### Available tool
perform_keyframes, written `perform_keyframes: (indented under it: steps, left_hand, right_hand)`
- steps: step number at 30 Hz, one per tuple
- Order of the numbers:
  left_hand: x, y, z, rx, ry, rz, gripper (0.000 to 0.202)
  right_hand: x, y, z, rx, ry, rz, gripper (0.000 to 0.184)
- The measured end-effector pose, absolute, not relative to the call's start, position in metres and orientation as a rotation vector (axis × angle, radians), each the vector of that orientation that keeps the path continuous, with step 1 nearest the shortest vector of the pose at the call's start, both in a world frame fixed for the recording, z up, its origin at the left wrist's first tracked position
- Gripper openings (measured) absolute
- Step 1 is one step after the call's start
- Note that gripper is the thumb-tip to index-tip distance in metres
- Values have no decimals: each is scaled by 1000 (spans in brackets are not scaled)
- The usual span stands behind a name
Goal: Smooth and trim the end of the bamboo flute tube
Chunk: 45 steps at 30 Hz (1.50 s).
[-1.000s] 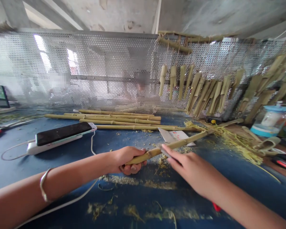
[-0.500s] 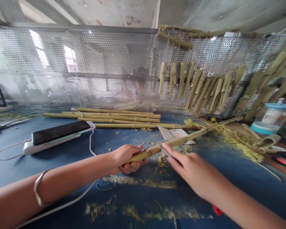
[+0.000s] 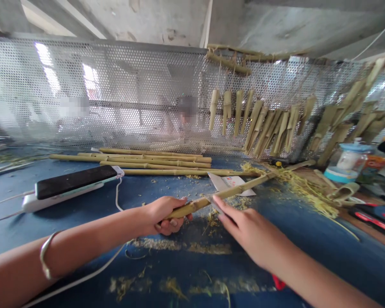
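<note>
My left hand [image 3: 171,216] is wrapped round the near end of a bamboo stick [image 3: 191,207], thumb on top and fingers beneath. The stick slants away to the upper right, its far end among the shavings. Against its side, just beyond a node, my right hand [image 3: 244,226] presses a thin grey blade [image 3: 217,206]. The forefinger lies along the blade, and its handle is hidden in the palm. Under the stick lie a white printed paper [image 3: 229,183] and fine bamboo shavings [image 3: 211,220].
Several bamboo sticks [image 3: 154,162] lie across the back of the blue table [image 3: 167,267]. A black phone [image 3: 77,179] rests on a white power strip at left. Split bamboo pieces [image 3: 256,124] hang before a perforated metal screen [image 3: 122,81]. At right stands a blue-lidded jar [image 3: 346,162].
The view has turned slightly to the right, so the table and hands sit further left. Both hands keep their grip, and the blade stays near the same node on the stick.
</note>
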<state>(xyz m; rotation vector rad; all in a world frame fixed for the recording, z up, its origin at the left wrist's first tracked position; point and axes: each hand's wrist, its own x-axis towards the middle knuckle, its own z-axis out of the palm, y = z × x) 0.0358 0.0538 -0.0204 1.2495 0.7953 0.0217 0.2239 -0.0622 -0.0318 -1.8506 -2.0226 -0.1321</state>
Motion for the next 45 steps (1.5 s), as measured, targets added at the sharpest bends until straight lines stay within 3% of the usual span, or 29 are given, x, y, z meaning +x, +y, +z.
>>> perform_keyframes:
  steps: [21,28,31,36,45]
  left_hand:
    - [37,52,-18,1278,801,36,42]
    - [34,53,-16,1307,739,50,18]
    - [35,53,-17,1303,810,46,19]
    - [36,53,-19,1291,822,21,30]
    - [32,58,-23,1204,714,-40,24]
  right_hand:
    - [226,-61,-28,-1816,-1991,-60,45]
    - [255,-53,-27,-1854,-1781,348,49]
    - [270,-50,-26,-1853,-1685,439,53]
    - [273,-48,-32,-1897,-1756,320,50]
    - [242,-55,-32,-1871,-1926,250,45]
